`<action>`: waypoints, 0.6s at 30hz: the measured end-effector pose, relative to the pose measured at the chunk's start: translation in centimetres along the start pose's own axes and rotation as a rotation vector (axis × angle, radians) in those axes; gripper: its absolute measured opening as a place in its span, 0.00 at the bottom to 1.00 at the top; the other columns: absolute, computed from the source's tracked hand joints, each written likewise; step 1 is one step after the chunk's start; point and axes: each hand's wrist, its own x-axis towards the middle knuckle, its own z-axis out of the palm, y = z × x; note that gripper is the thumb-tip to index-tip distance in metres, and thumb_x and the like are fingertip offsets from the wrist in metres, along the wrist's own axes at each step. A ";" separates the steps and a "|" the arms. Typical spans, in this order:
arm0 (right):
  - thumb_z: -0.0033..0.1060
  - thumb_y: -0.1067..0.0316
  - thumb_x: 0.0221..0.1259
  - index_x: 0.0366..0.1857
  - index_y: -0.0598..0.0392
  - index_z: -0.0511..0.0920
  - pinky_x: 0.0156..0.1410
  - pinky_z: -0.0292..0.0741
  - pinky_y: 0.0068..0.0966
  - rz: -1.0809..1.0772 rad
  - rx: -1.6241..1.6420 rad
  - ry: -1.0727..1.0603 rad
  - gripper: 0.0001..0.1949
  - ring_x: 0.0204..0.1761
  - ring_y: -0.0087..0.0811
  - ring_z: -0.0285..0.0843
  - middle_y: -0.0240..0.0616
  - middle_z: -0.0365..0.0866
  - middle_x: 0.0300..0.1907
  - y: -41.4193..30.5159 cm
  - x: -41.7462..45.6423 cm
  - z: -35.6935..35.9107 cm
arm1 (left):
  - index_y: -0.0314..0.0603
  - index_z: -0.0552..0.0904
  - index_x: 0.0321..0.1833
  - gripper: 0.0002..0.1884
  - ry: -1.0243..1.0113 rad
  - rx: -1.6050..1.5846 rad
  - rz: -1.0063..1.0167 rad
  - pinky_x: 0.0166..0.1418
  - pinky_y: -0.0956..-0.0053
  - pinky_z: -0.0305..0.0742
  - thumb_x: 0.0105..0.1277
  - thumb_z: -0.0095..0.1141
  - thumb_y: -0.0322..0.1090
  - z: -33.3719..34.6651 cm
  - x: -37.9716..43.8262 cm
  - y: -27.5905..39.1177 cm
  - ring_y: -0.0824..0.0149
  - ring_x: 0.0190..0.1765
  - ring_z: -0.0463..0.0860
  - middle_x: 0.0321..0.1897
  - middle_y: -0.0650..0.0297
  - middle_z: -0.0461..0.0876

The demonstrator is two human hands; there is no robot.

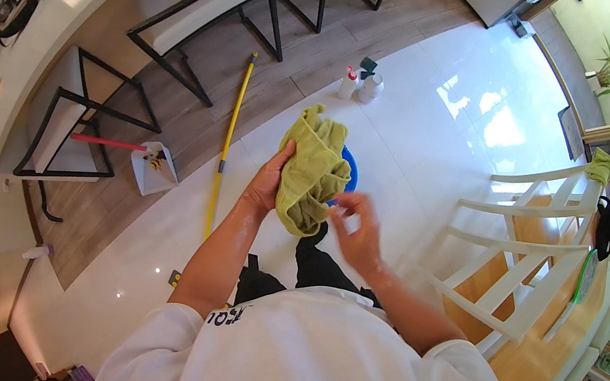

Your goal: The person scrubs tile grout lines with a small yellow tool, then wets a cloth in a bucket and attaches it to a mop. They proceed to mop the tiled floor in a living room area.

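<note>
A crumpled yellow-green cloth (pixel 311 173) hangs bunched in my left hand (pixel 271 175), whose thumb lies over the cloth's left edge. My right hand (pixel 356 227) is blurred, just right of the cloth's lower part, with its fingers bent; whether the fingertips pinch the cloth is unclear. Beneath and behind the cloth, part of a blue round container (pixel 350 168) shows; the cloth hides the rest. Farther ahead on the white floor stand a white bottle with a red top (pixel 348 85) and a wider white container (pixel 370 89), a dark green object (pixel 368 66) beside them.
A yellow pole (pixel 238 111) lies to the left, near a white dustpan (pixel 153 176) with a red handle and debris inside. Black-framed chairs (pixel 208 8) line the curved counter. White slatted chairs (pixel 515 246) and a wooden table (pixel 551 356) stand right, with another green cloth (pixel 600 166) on a chair.
</note>
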 end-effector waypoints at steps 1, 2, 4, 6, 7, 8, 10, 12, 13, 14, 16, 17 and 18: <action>0.58 0.64 0.55 0.43 0.55 0.72 0.44 0.69 0.22 0.036 0.025 0.112 0.14 0.39 0.24 0.71 0.34 0.73 0.37 -0.3 1.3 -0.3 | 0.39 0.65 0.59 0.27 -0.012 0.044 0.010 0.55 0.66 0.71 0.63 0.45 0.52 1.3 -1.2 1.0 0.63 0.52 0.75 0.52 0.58 0.73; 0.57 0.64 0.56 0.45 0.56 0.70 0.45 0.69 0.21 0.093 0.128 0.164 0.15 0.40 0.23 0.70 0.34 0.73 0.39 -0.8 2.7 -0.2 | 0.42 0.67 0.59 0.26 -0.016 0.102 0.009 0.55 0.68 0.71 0.65 0.42 0.52 2.4 -2.4 1.7 0.65 0.51 0.76 0.51 0.59 0.74; 0.56 0.65 0.57 0.45 0.57 0.69 0.46 0.69 0.20 0.204 0.375 0.117 0.14 0.41 0.21 0.70 0.34 0.72 0.39 -3.2 5.1 0.5 | 0.42 0.67 0.59 0.26 -0.041 0.207 0.002 0.54 0.70 0.72 0.65 0.41 0.52 3.4 -5.1 2.6 0.66 0.50 0.76 0.51 0.60 0.74; 0.55 0.66 0.57 0.43 0.58 0.71 0.45 0.70 0.19 0.304 0.638 -0.081 0.12 0.39 0.20 0.71 0.33 0.73 0.38 -6.9 6.7 1.4 | 0.41 0.68 0.56 0.24 -0.027 0.391 0.055 0.53 0.75 0.72 0.65 0.42 0.52 4.1 -7.4 3.0 0.69 0.48 0.77 0.47 0.63 0.76; 0.56 0.66 0.57 0.41 0.58 0.71 0.42 0.70 0.18 0.258 0.599 -0.119 0.11 0.37 0.19 0.71 0.32 0.74 0.36 -7.4 7.2 2.3 | 0.39 0.68 0.55 0.25 0.056 0.584 0.183 0.51 0.77 0.72 0.64 0.44 0.52 3.8 -8.1 3.1 0.69 0.45 0.77 0.44 0.63 0.76; 0.57 0.65 0.56 0.39 0.57 0.72 0.40 0.70 0.17 0.212 0.560 -0.159 0.11 0.35 0.18 0.70 0.31 0.74 0.34 -7.6 7.5 3.4 | 0.38 0.68 0.54 0.26 0.145 0.774 0.312 0.49 0.78 0.72 0.63 0.46 0.52 3.1 -8.6 3.0 0.69 0.43 0.77 0.42 0.63 0.77; 0.56 0.67 0.57 0.33 0.57 0.74 0.35 0.68 0.14 0.198 0.696 -0.176 0.07 0.29 0.14 0.69 0.26 0.74 0.27 -9.6 6.9 6.1 | 0.35 0.69 0.51 0.25 0.359 0.982 0.727 0.51 0.75 0.69 0.58 0.56 0.47 2.2 -10.3 2.3 0.65 0.45 0.74 0.43 0.60 0.74; 0.56 0.67 0.57 0.33 0.57 0.74 0.34 0.67 0.14 0.203 0.778 -0.183 0.06 0.29 0.14 0.68 0.25 0.74 0.27 -11.6 5.7 8.4 | 0.36 0.67 0.53 0.26 0.464 1.173 1.181 0.57 0.70 0.65 0.56 0.59 0.41 2.8 -13.3 0.9 0.63 0.52 0.70 0.48 0.57 0.70; 0.56 0.67 0.57 0.32 0.56 0.74 0.34 0.67 0.14 0.208 0.817 -0.183 0.06 0.29 0.14 0.68 0.25 0.74 0.27 -12.3 5.2 9.3 | 0.38 0.67 0.53 0.26 0.473 1.215 1.229 0.58 0.68 0.63 0.53 0.61 0.39 2.7 -14.4 0.4 0.61 0.55 0.67 0.50 0.56 0.68; 0.56 0.66 0.57 0.32 0.56 0.74 0.34 0.67 0.14 0.166 0.760 -0.217 0.06 0.30 0.14 0.68 0.25 0.74 0.27 -13.0 4.9 9.8 | 0.39 0.68 0.53 0.26 0.481 1.258 1.281 0.60 0.65 0.61 0.51 0.62 0.36 2.5 -15.4 0.1 0.59 0.58 0.65 0.53 0.55 0.65; 0.56 0.65 0.58 0.33 0.55 0.74 0.33 0.66 0.14 0.092 0.643 -0.280 0.06 0.30 0.14 0.67 0.24 0.73 0.27 -14.1 4.2 10.3 | 0.42 0.70 0.52 0.25 0.523 1.364 1.296 0.61 0.63 0.60 0.50 0.62 0.32 2.1 -17.2 0.1 0.55 0.60 0.62 0.56 0.54 0.63; 0.55 0.65 0.58 0.33 0.55 0.75 0.33 0.66 0.13 0.038 0.592 -0.272 0.06 0.30 0.14 0.67 0.23 0.73 0.26 -14.8 3.9 10.3 | 0.42 0.72 0.51 0.22 0.547 1.427 1.258 0.60 0.63 0.60 0.51 0.61 0.30 1.8 -17.8 0.6 0.53 0.60 0.62 0.56 0.54 0.63; 0.55 0.64 0.58 0.33 0.55 0.75 0.33 0.66 0.13 -0.017 0.539 -0.251 0.07 0.29 0.14 0.67 0.23 0.73 0.26 -15.6 3.8 10.3 | 0.41 0.73 0.49 0.18 0.486 1.427 1.258 0.58 0.66 0.63 0.54 0.58 0.30 1.6 -18.4 1.5 0.56 0.56 0.66 0.52 0.55 0.67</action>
